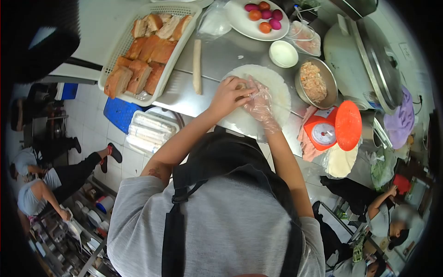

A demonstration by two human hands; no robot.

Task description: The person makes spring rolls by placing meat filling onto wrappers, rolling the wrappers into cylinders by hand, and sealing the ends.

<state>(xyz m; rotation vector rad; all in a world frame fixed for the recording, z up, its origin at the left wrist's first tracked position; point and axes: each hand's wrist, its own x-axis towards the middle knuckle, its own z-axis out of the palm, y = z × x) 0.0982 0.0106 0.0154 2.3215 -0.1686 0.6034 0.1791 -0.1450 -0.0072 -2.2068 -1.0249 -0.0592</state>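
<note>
Two grips meet above the round white sheet (279,92), which lies flat on the metal tabletop (221,51) directly in front of the person. The left grip (230,96) is bare, with curled fingers against the gloved fingers of the right grip (259,102). Whether either is clenched on anything cannot be told, because the contact point is covered. A clear plastic glove (270,121) encloses the right grip, presumably to keep skin off food. The metal bowl (333,85) of pinkish shredded mix (313,82) stands just right of the sheet, apparently for short reach by the gloved side. Nearer the body, the red scale (324,134) sits with its dial readable from above. A pale rod (197,67) lies left of the sheet, probably to leave the working surface unobstructed. Beyond it, a perforated tray (170,9) carries browned meat slabs (150,48).
</note>
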